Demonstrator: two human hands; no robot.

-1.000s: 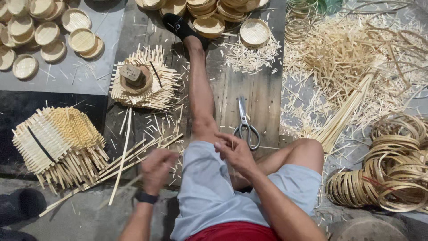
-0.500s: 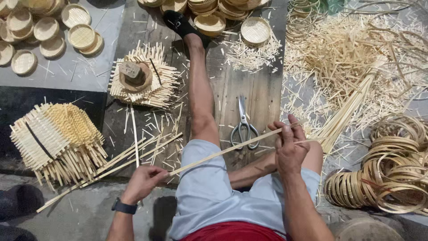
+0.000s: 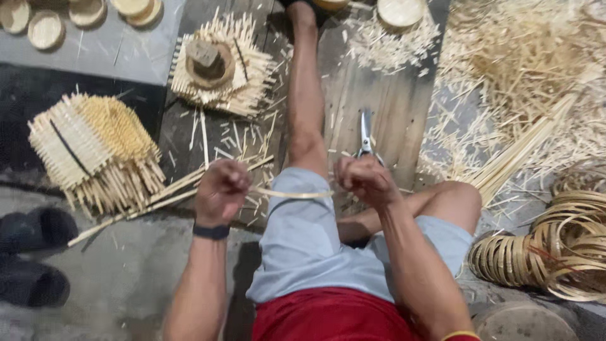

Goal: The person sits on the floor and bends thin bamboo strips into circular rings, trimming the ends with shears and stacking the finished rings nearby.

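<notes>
- Two hands work one thin bamboo strip (image 3: 291, 194) at frame centre, over your lap; it bows slightly between them.
- Your left hand (image 3: 221, 188) is curled shut, pinching the strip's left end.
- Your right hand (image 3: 364, 181) is closed into a fist around the right end.
- Just above that hand, scissors (image 3: 366, 136) lie on the wooden board (image 3: 391, 101).
- At the upper left, small round woven trays (image 3: 45, 28) sit empty on a grey sheet.
- A half-woven basket (image 3: 218, 66) at upper centre has a wooden block (image 3: 203, 52) in its hollow.
- Another unfinished basket (image 3: 95, 148) lies at the left.
- Coiled bamboo rings (image 3: 555, 246) are stacked at the lower right.
- Dark sandals (image 3: 31, 252) rest at the lower left.
</notes>
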